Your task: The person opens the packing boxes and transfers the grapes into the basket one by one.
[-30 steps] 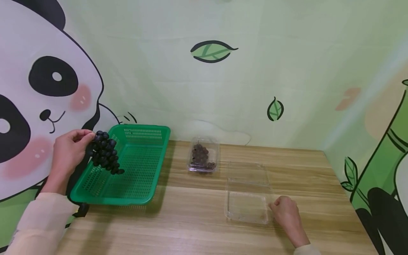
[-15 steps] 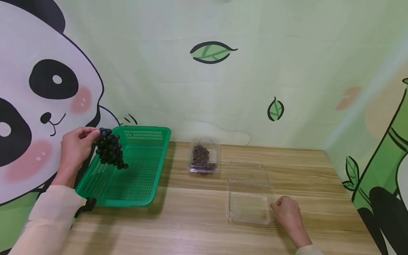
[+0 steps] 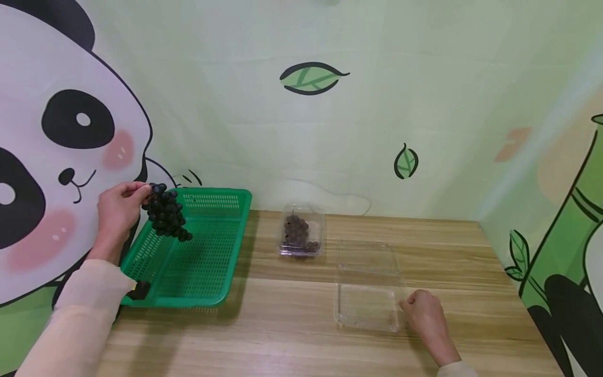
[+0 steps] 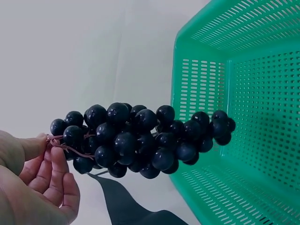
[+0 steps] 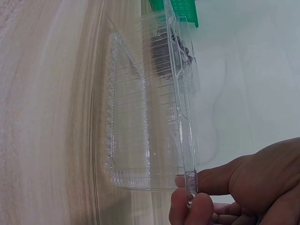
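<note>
My left hand (image 3: 116,209) pinches the stem of a bunch of dark grapes (image 3: 166,213), which hangs tilted over the left side of a green basket (image 3: 207,251). In the left wrist view thumb and fingers grip the thin reddish stem (image 4: 55,139) at the end of the bunch. My right hand (image 3: 426,323) pinches the right edge of an open clear plastic box (image 3: 367,309) on the table. The right wrist view shows that box's rim (image 5: 191,185) between thumb and fingers. Nothing lies in this box.
A closed clear plastic box (image 3: 316,222) with dark reddish grapes (image 3: 296,230) stands at the back of the wooden table (image 3: 264,335), between the basket and the open box. Behind rises a pale green wall (image 3: 358,136) with a printed panda and leaves.
My left hand has moved up and to the right with the grapes, bringing them further over the basket. The right hand keeps its grip on the box edge and stays put.
</note>
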The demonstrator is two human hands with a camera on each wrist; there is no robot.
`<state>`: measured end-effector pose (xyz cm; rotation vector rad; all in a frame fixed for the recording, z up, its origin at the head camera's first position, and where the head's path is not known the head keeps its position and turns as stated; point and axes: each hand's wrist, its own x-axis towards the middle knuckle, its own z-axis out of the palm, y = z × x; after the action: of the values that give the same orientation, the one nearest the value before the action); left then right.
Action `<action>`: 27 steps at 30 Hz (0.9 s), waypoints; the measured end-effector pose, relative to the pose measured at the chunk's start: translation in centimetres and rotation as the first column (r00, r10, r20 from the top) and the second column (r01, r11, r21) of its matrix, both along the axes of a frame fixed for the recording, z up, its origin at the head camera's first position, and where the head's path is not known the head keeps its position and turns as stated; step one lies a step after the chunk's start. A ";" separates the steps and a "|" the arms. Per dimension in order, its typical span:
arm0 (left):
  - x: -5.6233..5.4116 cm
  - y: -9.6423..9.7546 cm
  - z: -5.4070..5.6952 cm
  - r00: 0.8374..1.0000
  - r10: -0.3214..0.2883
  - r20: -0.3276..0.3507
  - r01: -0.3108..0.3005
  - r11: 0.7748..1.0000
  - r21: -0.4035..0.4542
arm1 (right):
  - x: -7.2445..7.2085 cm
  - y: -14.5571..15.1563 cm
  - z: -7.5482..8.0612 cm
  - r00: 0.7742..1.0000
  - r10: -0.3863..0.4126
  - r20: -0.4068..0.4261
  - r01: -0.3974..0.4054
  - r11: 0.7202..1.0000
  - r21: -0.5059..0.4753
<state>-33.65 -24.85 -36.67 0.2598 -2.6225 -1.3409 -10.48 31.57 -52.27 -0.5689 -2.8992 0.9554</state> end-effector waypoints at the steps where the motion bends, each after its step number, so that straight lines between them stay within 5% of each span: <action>1: -0.2 0.1 0.0 1.000 0.001 0.006 -0.001 1.000 0.009 | 0.0 0.0 0.0 1.000 -0.001 -0.001 0.001 1.000 -0.001; 27: -4.2 1.3 -1.4 0.994 0.073 0.077 -0.091 0.960 0.265 | 0.2 0.1 -0.2 0.999 0.023 -0.042 -0.022 1.000 0.010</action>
<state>-37.88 -23.55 -38.09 0.4541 -2.4452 -1.6854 -10.29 31.67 -52.51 -0.5107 -2.8777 0.9440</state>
